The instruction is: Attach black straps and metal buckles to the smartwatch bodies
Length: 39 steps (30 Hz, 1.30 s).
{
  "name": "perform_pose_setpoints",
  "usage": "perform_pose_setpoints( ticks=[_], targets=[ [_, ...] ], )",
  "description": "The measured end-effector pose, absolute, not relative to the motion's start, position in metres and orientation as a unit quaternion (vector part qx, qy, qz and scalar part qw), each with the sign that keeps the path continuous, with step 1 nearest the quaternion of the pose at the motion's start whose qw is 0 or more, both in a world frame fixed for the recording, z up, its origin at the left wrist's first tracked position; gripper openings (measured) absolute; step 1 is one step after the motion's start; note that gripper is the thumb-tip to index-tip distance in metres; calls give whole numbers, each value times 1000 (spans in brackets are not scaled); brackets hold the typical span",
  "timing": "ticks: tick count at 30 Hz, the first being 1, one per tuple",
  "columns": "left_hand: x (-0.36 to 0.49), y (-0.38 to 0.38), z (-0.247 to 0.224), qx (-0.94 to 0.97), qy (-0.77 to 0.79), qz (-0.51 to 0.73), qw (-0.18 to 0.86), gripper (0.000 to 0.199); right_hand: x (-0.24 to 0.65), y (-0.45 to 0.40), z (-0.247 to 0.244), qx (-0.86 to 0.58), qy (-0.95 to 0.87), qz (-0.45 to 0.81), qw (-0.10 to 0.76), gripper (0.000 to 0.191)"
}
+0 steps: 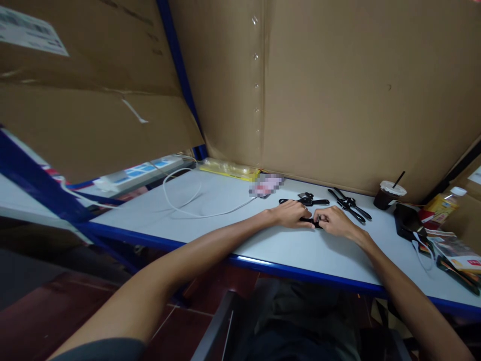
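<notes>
Nearest, on the white table [210, 228], the person's left hand [293, 214] and right hand [333, 221] grasp a black piece [308, 219] between them, fingers curled about it (they hide most of it); just beyond lie a black two-handled tool [306, 201] and crossed black tools [345, 203], before a cardboard wall [353, 95]

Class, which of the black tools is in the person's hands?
The black tool nearest the table's blue front edge, with the left hand and right hand on it; the other black tools lie farther back, toward the cardboard.
</notes>
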<state>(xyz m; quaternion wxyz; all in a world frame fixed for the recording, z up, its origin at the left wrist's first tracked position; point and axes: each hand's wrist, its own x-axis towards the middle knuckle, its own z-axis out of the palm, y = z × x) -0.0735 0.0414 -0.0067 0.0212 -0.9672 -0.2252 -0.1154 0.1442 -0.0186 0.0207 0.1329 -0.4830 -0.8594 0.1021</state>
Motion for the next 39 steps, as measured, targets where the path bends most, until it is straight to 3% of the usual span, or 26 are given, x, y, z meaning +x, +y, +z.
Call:
perform_pose_setpoints(
  ticks=[9,19,27,39],
  targets=[
    [-74,40,-6,-967,-231,-108,24,53,154,-18,29,-516,-847,2,125,27],
    [-74,40,-5,-967,-227,-112,17,53,143,-20,21,-475,-865,72,142,34],
    [-74,40,-5,-967,-231,-103,13,54,154,-17,25,-501,-855,14,134,31],
    [-75,42,-7,-968,-218,-127,3,56,149,-19,24,-481,-866,46,130,30]
  ],
)
